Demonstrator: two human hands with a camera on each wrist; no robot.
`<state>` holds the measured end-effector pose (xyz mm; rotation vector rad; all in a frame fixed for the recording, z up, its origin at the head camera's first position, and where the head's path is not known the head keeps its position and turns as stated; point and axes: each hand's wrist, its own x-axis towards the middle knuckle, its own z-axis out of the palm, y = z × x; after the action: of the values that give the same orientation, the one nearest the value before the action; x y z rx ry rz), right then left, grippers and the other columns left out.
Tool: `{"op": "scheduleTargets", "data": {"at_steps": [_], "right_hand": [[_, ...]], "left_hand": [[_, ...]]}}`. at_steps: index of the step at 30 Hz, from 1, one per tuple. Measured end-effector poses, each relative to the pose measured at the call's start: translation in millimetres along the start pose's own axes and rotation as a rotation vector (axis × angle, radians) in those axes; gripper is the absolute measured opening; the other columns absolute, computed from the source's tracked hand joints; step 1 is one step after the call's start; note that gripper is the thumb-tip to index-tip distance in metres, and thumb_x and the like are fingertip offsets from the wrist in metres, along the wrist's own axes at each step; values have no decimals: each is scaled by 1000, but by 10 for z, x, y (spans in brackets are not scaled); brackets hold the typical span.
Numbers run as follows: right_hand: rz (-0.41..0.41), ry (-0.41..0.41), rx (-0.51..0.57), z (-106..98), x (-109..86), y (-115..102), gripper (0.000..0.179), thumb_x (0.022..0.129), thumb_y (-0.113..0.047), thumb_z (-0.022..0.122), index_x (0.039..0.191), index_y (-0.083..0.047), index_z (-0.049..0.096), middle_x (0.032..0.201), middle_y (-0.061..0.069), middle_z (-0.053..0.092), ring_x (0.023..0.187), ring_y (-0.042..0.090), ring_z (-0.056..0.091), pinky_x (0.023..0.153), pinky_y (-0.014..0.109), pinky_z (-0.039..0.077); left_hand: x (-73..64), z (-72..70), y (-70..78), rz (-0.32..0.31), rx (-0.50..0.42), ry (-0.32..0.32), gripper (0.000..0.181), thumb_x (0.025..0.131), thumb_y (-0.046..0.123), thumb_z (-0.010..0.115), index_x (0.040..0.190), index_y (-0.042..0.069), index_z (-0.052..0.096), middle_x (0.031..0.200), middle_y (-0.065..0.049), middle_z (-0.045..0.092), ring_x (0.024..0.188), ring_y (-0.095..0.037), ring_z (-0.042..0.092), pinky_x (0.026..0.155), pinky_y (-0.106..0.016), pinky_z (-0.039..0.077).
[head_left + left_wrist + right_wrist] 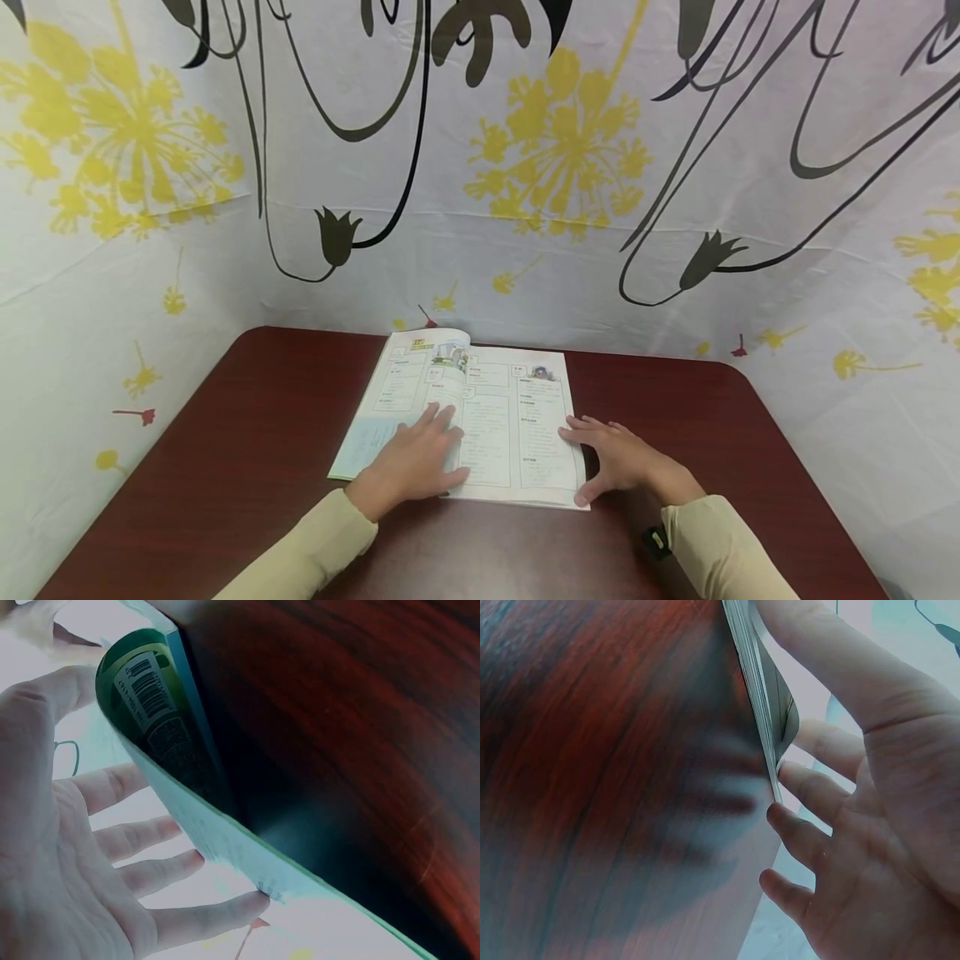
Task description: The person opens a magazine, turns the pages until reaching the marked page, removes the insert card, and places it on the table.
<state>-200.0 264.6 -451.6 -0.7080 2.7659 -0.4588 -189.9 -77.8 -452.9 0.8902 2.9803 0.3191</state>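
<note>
1. Here's the open book (491, 417) on the table (202, 467), its print mostly too small to read.
2. Left hand (411, 460), fingers spread, covers part of the book's left page.
3. Right hand (624, 460), fingers apart, touches the book's right edge.
4. Behind the book, patterned cloth (420, 283), cut off above.

Pale, creased walls (420, 183) enclose the far side and both flanks of a dark reddish-brown table (225, 450) — printed with yellow blossoms (566, 129) and dark tulip-like buds (337, 237) — while soft light glosses the polished tabletop.
</note>
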Motion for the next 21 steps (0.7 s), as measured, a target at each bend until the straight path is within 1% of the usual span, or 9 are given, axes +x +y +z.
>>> {"op": "scheduleTargets", "data": {"at_steps": [6,10,15,21], "right_hand": [[14,2,10,-19,0,-23,102,62,-59,86,141,-3,54,151,20,44,141,44,35,107,71,21],[31,3,13,-38,14,-38,97,66,-61,82,140,-4,56,150,20,46,141,44,35,107,72,20],[43,4,11,-54,39,-47,91,70,-61,80,138,-4,58,148,20,48,140,44,36,107,71,21],[58,-3,26,-84,52,-81,86,73,-60,79,136,-5,60,146,20,50,140,46,36,107,72,20]], "left_hand": [[11,43,14,-7,5,5,82,78,73,64,130,10,62,151,-16,43,141,-38,36,91,-68,43],[12,64,26,-7,12,13,96,70,83,62,131,9,61,152,-17,42,142,-40,35,90,-69,43],[20,89,37,-4,31,28,101,64,84,65,129,8,61,151,-19,42,141,-41,36,89,-68,44],[23,112,42,-5,64,29,97,65,82,67,129,10,61,151,-18,43,141,-40,36,89,-66,45]]}}
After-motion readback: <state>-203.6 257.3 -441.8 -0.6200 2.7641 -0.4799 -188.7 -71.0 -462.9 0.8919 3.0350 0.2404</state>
